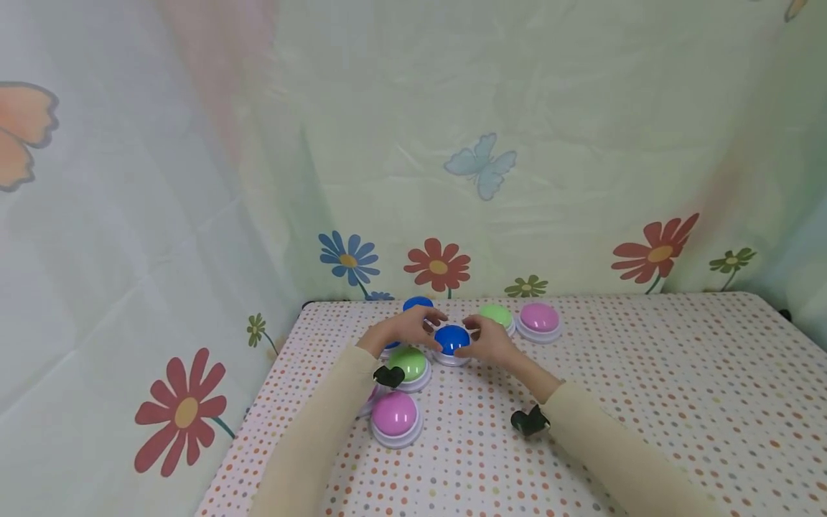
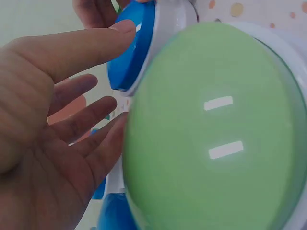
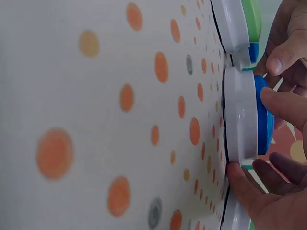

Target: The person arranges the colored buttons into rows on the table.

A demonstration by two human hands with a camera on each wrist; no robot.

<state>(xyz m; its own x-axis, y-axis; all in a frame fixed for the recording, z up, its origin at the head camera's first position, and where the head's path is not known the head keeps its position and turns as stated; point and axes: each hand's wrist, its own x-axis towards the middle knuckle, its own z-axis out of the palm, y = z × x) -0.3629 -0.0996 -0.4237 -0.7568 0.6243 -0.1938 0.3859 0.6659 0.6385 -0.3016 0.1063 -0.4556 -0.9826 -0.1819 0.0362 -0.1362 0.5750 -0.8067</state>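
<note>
A blue dome push button [image 1: 452, 339] on a white round base sits on the table between both hands. My right hand [image 1: 492, 341] holds it from the right; in the right wrist view, the thumb lies against the blue dome and a finger [image 3: 244, 184] meets the white base low down. From the left, my left hand [image 1: 411, 327] reaches over with its thumb [image 2: 103, 40] at the dome and the other fingers spread loosely. Close beside that hand stands a green push button [image 2: 211, 124]. Whether the left thumb presses the dome is hard to tell.
A pink button [image 1: 395, 414] stands nearer the front, with another partly hidden behind it. Farther back are a blue button [image 1: 418, 303], a green button [image 1: 496, 314] and a pink button [image 1: 539, 317]. The dotted tabletop [image 1: 633, 380] ends at a flowered curtain [image 1: 388, 143].
</note>
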